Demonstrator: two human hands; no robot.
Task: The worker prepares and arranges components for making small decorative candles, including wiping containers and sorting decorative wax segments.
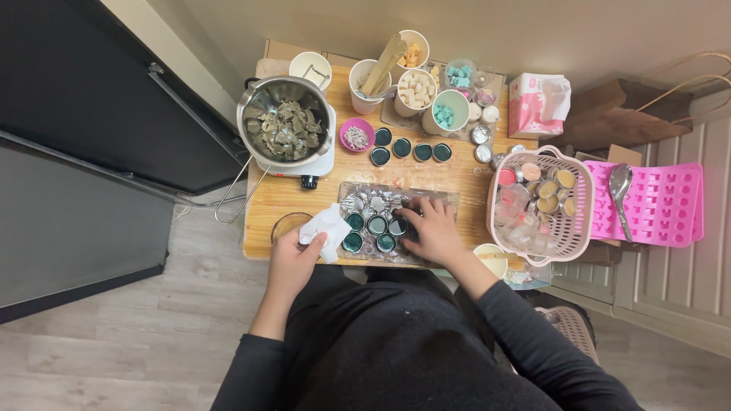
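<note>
Left hand (293, 255) pinches a crumpled white tissue (327, 228); right hand (432, 230) rests, fingers spread, on small round metal tins (376, 225) atop the wooden desk (457, 176).

Single view only. Head-worn camera looks almost straight down from above the person's torso, moderately high. The wooden table (457, 179) lies ahead of both hands, floor either side. No second view overlaps.

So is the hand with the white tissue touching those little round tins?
Apart. The head view shows the left hand holding the white tissue beside the board, with bare wood visible between its fingers and the nearest small tins.
</note>
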